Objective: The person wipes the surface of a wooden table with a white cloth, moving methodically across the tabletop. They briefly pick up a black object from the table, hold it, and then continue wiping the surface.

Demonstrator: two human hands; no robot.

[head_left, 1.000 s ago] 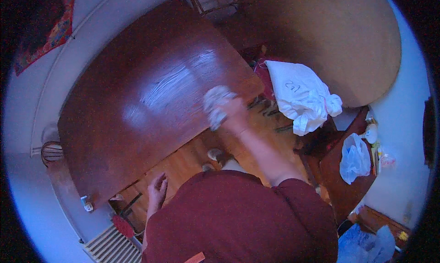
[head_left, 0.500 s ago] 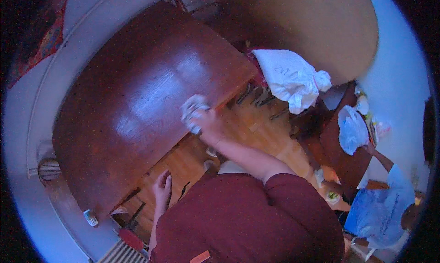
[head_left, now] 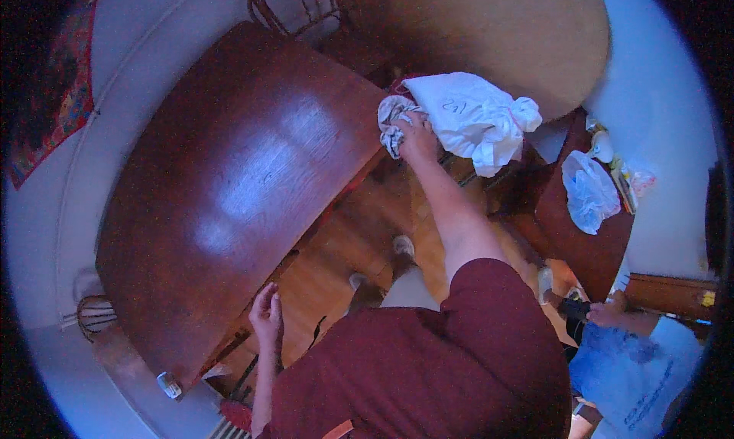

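A crumpled grey-and-white cloth is bunched under my right hand, whose fingers are closed on it. It lies at the right-hand corner of a dark red-brown wooden table. Touching or almost touching that hand is a tied white bag with dark marks on it. My left hand hangs by the table's near edge, loosely curled with the fingers somewhat apart, and nothing shows in it.
A round tan tabletop stands behind the bag. Wooden chairs are at the far side and the left. On a cabinet at right lies a pale plastic bag. Another person is at the lower right.
My right hand has carried the cloth rightward and away from me along the table edge, up to the white bag. The other person's hand has left the plastic bag.
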